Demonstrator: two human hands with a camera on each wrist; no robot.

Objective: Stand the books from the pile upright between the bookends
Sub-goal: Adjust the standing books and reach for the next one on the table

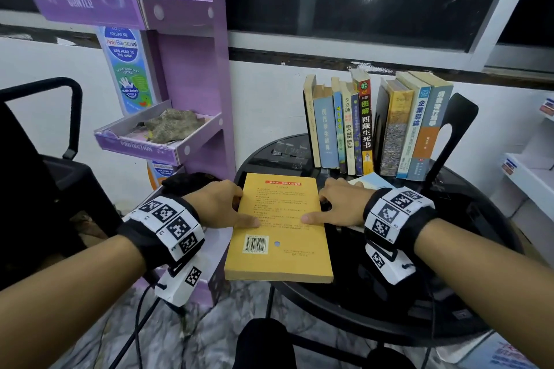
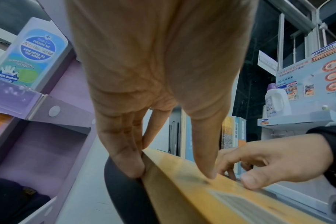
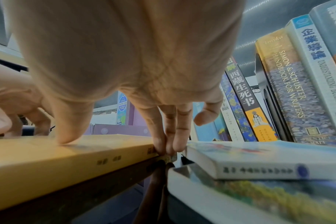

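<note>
Hands frame the flat yellow paperback book (image 1: 278, 228) on the round black bench (image 1: 467, 293): left hand (image 1: 217, 204) and right hand (image 1: 341, 204) pinch opposite long edges, thumbs on top, likely to lift it toward the upright row of books (image 1: 374, 129) behind.

Both hands, left (image 1: 220, 204) and right (image 1: 341, 204), grip a flat yellow book (image 1: 281, 228).

A book (image 1: 280, 228) lies flat at the table's (image 1: 449, 293) near left edge, with two stacked books (image 3: 259, 166) just right of it. Upright books (image 1: 341, 129) stand behind, a bookend (image 1: 458, 129) at their right.
</note>
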